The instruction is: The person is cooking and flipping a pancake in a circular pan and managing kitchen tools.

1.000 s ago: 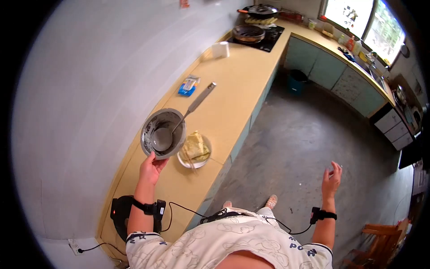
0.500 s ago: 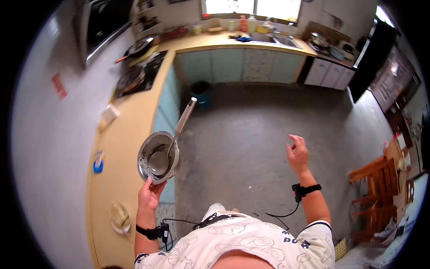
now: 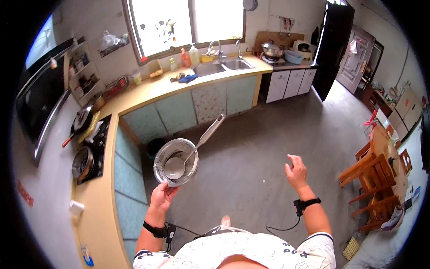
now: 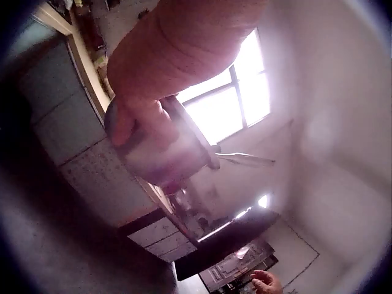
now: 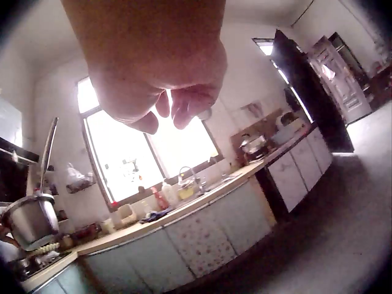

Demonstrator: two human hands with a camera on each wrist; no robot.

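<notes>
My left hand (image 3: 164,197) holds a steel bowl (image 3: 157,167) out in front of the body, thumb at the near rim and fingers beneath. In the left wrist view those fingers press along the bowl's outer wall (image 4: 160,164). Dark residue streaks the bowl's inside. A steel ladle (image 3: 209,131) leans in it, its round scoop (image 3: 174,168) at the bottom and its handle jutting past the rim to the upper right. Held out in the air over the floor, my right hand (image 3: 296,172) has loosely bent fingers and nothing in them.
A yellow counter (image 3: 134,101) runs along the left and far walls. On it stand a wok (image 3: 83,163) by the stove and, further right, a double sink (image 3: 209,68). A bin (image 3: 156,147) sits by the cabinets; wooden chairs (image 3: 369,172) stand right. Grey floor (image 3: 242,166) lies between.
The view has swung right, from the left counter with its white dish toward the sink and door. The bowl and ladle have moved off the counter's side and out over the floor.
</notes>
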